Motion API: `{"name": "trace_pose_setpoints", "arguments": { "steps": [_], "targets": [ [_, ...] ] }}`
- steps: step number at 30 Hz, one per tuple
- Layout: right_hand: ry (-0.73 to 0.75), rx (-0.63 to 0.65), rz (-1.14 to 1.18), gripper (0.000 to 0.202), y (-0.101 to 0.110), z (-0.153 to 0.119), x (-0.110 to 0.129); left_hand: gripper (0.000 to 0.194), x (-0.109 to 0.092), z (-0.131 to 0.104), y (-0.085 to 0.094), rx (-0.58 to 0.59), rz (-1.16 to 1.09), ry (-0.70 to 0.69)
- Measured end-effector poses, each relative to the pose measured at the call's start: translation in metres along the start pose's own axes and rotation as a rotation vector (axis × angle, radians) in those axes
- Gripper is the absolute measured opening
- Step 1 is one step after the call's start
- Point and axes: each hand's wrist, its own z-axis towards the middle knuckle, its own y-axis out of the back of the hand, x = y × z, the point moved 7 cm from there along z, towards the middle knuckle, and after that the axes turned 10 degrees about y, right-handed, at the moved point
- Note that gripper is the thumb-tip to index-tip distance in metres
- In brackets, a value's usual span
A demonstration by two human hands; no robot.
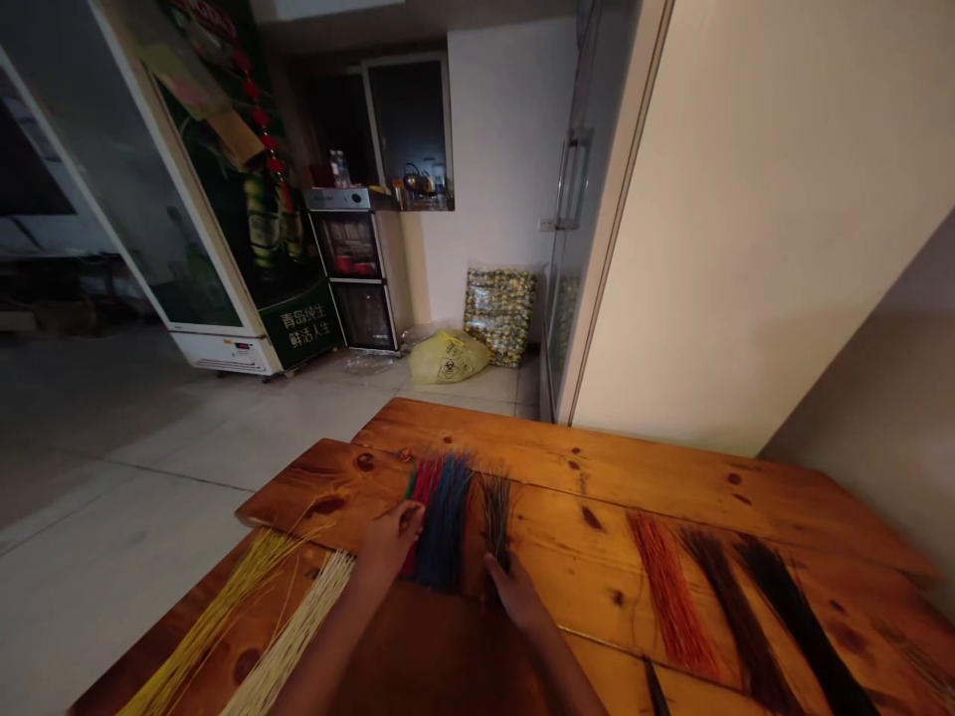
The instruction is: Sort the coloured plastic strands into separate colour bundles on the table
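Observation:
Red strands (427,481) and a wider bundle of blue strands (443,527) lie side by side on the wooden table (559,567), with a bit of green at their left edge. My left hand (395,537) is at the left edge of the red strands, its fingers pressed together; what they grip is too small to make out. To the right, my right hand (511,585) is closed around the lower part of a dark grey-brown bundle (497,507), whose loose tips point away from me.
Yellow (224,617) and cream strands (302,617) lie on the left. Orange (671,597), brown (738,617) and black bundles (806,622) lie on the right, near a dark pointed object (655,686). A yellow bag (448,360) sits on the floor beyond.

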Motion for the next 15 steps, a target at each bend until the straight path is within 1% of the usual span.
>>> {"name": "trace_pose_setpoints", "arguments": {
  "steps": [3,5,8,10,13,15],
  "targets": [
    [0.118,0.038,-0.108,0.054,-0.002,0.003,0.016,0.032,0.017,-0.014,0.015,-0.063,0.097,0.028],
    [0.161,0.098,-0.253,0.056,-0.008,0.005,0.026,0.030,0.026,-0.019,0.019,-0.101,0.165,0.036],
    [0.161,0.176,-0.626,0.051,-0.009,0.006,0.038,0.029,0.034,-0.023,0.013,-0.108,0.249,0.035],
    [0.128,0.166,-0.817,0.048,-0.002,0.005,0.043,0.030,0.039,-0.024,0.007,-0.098,0.302,0.035],
    [0.097,0.095,-0.953,0.042,0.010,0.001,0.055,0.032,0.044,-0.024,0.000,-0.087,0.369,0.026],
    [0.114,0.080,-1.015,0.039,0.008,-0.001,0.064,0.034,0.045,-0.025,-0.001,-0.082,0.398,0.010]
  ]
}}
